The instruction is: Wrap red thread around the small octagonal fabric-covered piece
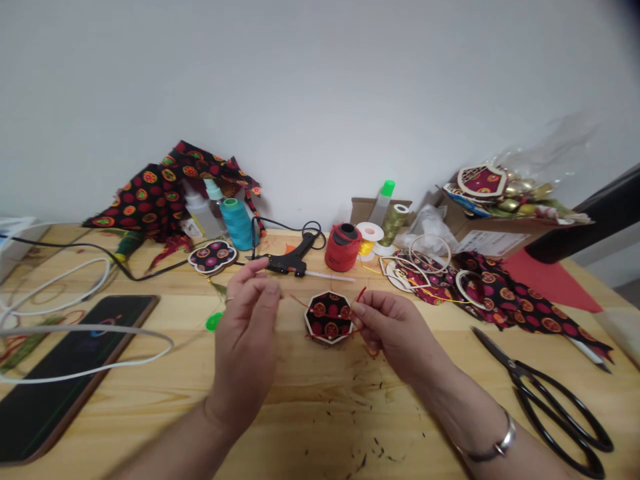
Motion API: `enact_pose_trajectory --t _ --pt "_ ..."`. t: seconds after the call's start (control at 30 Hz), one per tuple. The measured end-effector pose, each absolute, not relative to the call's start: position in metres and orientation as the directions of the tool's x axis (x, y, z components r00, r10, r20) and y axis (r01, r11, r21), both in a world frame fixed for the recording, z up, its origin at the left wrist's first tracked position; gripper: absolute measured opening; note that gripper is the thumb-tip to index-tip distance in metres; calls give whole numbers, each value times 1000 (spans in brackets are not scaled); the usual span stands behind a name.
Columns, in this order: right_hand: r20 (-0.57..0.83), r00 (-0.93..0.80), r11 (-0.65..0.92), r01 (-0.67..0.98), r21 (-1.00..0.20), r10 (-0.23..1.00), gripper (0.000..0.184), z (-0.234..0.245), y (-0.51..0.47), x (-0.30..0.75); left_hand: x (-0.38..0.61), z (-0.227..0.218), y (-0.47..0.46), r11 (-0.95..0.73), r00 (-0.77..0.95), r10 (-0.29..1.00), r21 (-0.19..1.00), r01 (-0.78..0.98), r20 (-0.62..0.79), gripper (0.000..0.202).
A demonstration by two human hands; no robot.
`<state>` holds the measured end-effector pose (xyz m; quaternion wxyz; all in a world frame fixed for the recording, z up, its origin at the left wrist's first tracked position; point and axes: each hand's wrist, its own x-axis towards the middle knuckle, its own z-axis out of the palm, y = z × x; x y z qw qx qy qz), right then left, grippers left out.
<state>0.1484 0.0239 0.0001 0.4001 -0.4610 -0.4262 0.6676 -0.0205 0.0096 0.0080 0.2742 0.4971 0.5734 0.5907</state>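
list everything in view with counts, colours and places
octagon: one, dark, pale rim, centre
thread: uncounted, red, over octagon
spools: four, red, teal, yellow, olive, back
glue gun: one, black, back centre
flower-shaped ornament: one, dark, pale rim, back left
bottles: three, pale, back
patterned cloth: several, black, red, both sides
phone: one, dark, left
cables: uncounted, white, black, left
disc: one, green, left of centre
frames: several, pale, right of spools
plastic: uncounted, clear, back right
filled box: one, brown, back right
sheet: one, red, right
scissors: one pair, black, right
pen: one, white, right
table: one, wooden, underneath
bracelet: one, silver, right wrist
left hand: one, left of octagon
right hand: one, beside octagon
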Motion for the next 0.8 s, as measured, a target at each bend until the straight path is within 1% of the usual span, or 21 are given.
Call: enact_pose_trajectory --t 0.03,0.07,0.13,0.17,0.23,0.3,0.37,0.53,0.7,0.8 --pt "-280 -254 -320 -136 -937 926 20 2 23 147 -18 9 9 -246 -361 875 939 241 322 8" --pt "-282 -252 -322 -136 -937 926 20 3 23 146 -15 9 7 -284 -338 875 933 221 346 8" --pt "-279 -247 -319 -142 -937 928 19 6 21 143 -9 8 4 -305 -216 921 944 124 326 16" --pt "-275 -249 -317 -145 -937 929 19 7 20 142 -6 7 2 -277 -134 949 957 82 286 20" --pt "-269 -254 -312 -147 -939 929 18 8 19 139 -3 5 -1 -148 36 988 989 5 148 26" --pt "-272 -267 -318 -145 -937 924 16 8 18 138 -1 2 -4 -6 191 981 999 -40 14 31" --pt "-268 -279 -314 -138 -939 922 14 6 17 138 -1 -1 -6 32 263 965 999 -33 -22 35" --pt "-264 -246 -284 -51 -957 933 13 3 19 139 -2 -2 -6 -51 233 972 991 123 21 31" --pt "-232 -206 -228 45 -973 951 12 3 18 139 -2 3 -2 40 208 975 978 203 -83 20" --pt "-202 -193 -190 78 -979 960 10 3 18 139 -3 5 -1 64 179 978 966 251 -111 16"
